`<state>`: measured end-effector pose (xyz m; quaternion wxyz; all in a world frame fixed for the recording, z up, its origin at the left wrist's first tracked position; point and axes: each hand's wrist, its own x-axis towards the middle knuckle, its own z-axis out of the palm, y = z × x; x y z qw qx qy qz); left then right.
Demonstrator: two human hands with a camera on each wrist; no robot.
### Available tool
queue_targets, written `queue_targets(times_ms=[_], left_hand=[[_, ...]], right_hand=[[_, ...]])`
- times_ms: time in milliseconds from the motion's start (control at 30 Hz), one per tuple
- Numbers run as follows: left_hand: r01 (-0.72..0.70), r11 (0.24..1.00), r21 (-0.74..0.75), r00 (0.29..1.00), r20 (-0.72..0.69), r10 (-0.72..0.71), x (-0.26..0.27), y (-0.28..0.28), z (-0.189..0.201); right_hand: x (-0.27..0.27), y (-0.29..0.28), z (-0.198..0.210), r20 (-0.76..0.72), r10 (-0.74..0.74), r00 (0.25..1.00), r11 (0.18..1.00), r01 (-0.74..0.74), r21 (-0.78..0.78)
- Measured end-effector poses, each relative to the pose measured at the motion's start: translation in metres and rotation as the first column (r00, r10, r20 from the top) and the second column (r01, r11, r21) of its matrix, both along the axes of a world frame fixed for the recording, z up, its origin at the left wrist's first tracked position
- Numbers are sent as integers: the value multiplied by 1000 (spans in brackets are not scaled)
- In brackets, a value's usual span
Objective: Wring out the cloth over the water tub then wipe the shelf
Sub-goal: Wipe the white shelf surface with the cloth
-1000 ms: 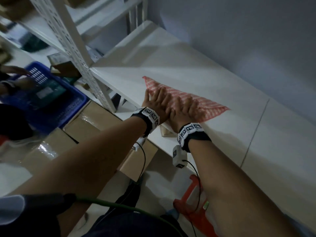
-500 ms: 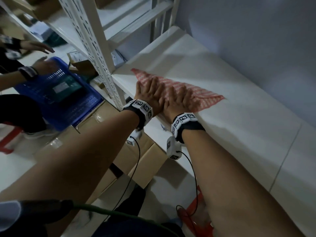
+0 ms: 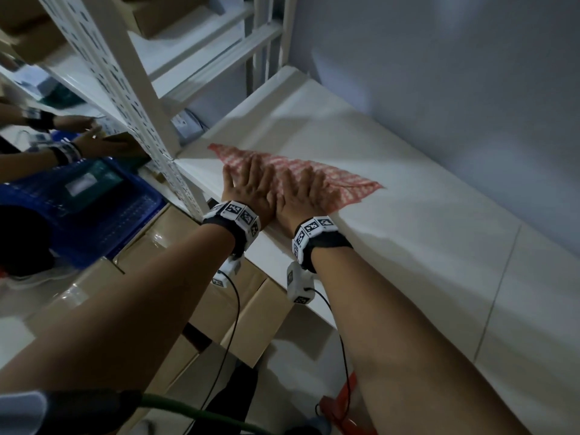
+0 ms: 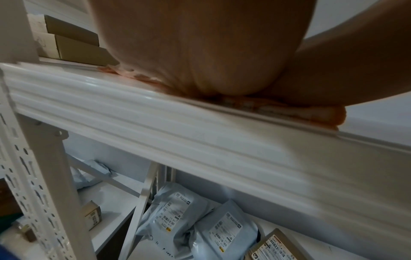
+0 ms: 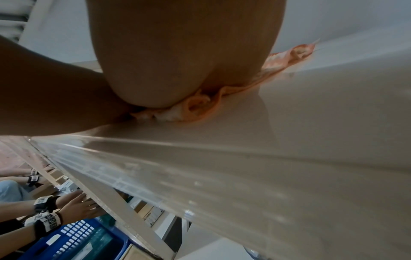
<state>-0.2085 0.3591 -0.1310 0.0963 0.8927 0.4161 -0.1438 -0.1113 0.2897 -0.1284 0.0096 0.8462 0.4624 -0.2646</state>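
Pressing flat with fingers straight, left hand (image 3: pixel 251 191) and right hand (image 3: pixel 306 196) are sliding the red patterned cloth (image 3: pixel 351 185) leftward along the white shelf (image 3: pixel 439 233), advancing the wipe

Stockroom; slotted white metal racking (image 3: pixel 131 98), cardboard cartons (image 3: pixel 175 246), labelled mail parcels (image 4: pixel 175 219)

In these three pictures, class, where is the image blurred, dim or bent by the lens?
Head view: dim overall, the shelf upright smeared by motion, while the cloth under the left hand and right hand is fairly sharp. Left wrist view: the palm fills the top, soft; the shelf edge streaks. Right wrist view: the shelf edge streaks and looks stretched by the wide lens.
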Motion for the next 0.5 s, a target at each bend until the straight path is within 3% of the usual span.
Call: queue_targets(times_ms=[200, 400, 500], left_hand=[[-4, 1000, -1, 998, -68, 4, 4, -6, 8], [-34, 998, 55, 996, -86, 38, 11, -28, 5], [-39, 998, 56, 995, -90, 44, 15, -45, 6]], right_hand=[[4, -2, -8, -2, -4, 1000, 999, 4, 32], [12, -21, -15, 103, 77, 992, 996, -82, 40], [19, -38, -12, 67, 89, 994, 995, -92, 46]])
